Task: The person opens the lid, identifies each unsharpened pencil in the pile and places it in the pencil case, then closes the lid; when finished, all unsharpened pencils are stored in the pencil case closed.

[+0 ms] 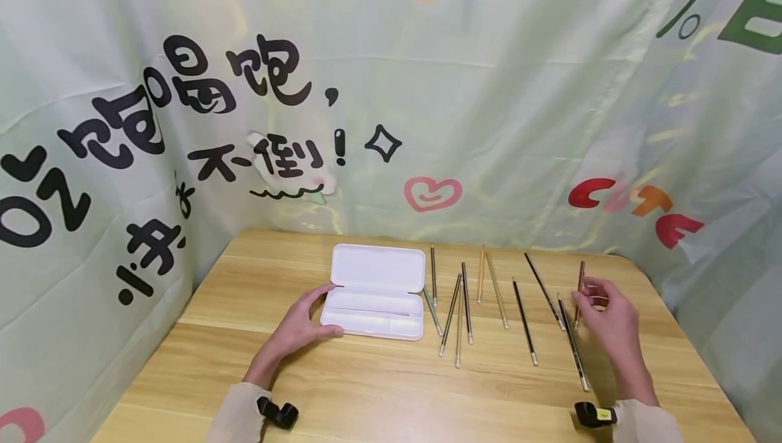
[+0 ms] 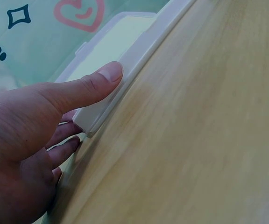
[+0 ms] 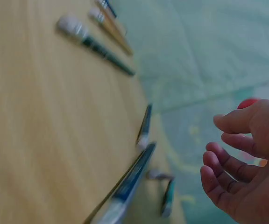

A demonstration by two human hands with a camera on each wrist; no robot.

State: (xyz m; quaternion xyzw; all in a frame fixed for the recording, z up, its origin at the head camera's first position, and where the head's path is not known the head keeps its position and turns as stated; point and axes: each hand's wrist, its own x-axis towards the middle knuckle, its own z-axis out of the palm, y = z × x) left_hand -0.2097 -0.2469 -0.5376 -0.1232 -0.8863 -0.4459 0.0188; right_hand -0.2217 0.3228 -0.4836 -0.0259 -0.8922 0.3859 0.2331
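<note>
While the white case [image 1: 378, 269] lies open on the table [image 1: 379, 389], the left hand [image 1: 301, 322] holds its left end, thumb on the near edge and fingers round the side. On the right side, the right hand [image 1: 611, 313], its thumb and fingers apart, is just beside a red pencil [image 1: 582, 273]. More pencils [image 1: 525, 321] lie between the hands, and behind the table hangs a cloth [image 1: 519, 90] with a pink heart [image 1: 433, 195].

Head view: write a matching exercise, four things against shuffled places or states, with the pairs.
1. White rectangular hinged case
2. Left hand
3. Right hand
4. Pink heart-shaped outline

A. Printed on the pale green cloth backdrop
B. By the slim reddish-brown pencil
C. Touching the case's left end
D. Lying open on the light wooden table

Pairs: 1-D; 2-C; 3-B; 4-A
</note>
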